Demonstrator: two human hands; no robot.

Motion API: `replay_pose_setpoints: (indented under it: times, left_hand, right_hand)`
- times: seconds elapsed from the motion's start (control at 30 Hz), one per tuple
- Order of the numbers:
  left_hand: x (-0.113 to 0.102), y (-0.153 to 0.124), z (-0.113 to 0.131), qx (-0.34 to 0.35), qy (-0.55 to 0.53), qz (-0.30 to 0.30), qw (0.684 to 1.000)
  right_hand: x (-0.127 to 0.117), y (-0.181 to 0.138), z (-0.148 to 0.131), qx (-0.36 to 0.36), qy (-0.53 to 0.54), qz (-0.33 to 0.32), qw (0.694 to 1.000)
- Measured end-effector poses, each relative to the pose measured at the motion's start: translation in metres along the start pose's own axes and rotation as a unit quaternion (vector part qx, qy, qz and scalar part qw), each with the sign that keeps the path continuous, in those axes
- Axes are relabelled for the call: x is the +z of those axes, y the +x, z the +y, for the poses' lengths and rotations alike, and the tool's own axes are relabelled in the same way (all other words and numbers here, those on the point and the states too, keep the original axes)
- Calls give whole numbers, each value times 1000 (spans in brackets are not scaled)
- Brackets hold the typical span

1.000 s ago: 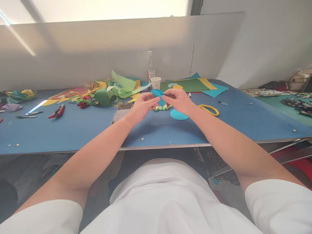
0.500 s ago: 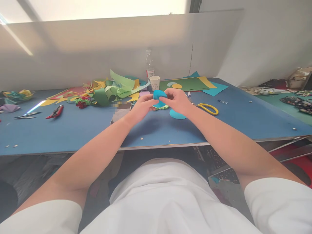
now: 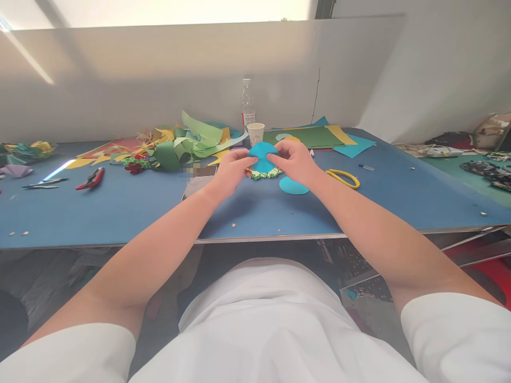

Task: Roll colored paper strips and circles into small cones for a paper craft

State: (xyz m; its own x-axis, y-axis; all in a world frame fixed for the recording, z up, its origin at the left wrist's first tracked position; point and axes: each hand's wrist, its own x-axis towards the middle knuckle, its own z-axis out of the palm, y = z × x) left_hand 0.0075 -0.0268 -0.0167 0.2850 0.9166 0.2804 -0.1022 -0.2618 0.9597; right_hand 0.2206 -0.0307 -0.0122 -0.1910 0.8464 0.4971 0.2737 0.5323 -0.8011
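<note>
Both my hands meet above the blue table, pinching a teal paper disc between them. My left hand grips its left edge with closed fingers. My right hand grips its right edge the same way. Just below the disc lies a crinkled green paper ring. A second teal disc lies flat on the table under my right wrist.
Yellow-handled scissors lie right of my hands. A paper cup and a water bottle stand behind. Green and yellow paper scraps pile at the left, coloured sheets at the back right, red cutters far left.
The teal paper, folded and curved a second ago, is now spread out as a flat round disc between my fingers. My hands have stayed in nearly the same place.
</note>
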Motion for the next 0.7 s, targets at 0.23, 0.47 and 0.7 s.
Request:
replay_pose_setpoints:
  times: [0.23, 0.47, 0.7]
  left_hand:
    - [-1, -2, 1, 6, -28, -42, 999]
    - [0, 1, -1, 8, -41, 13, 999]
    - [2, 2, 2, 12, -76, 81, 994]
  right_hand:
    - [-3, -1, -1, 3, 68, -50, 996]
    - [0, 0, 2, -50, 80, -42, 995]
    - [-1, -4, 4, -77, 32, -69, 994]
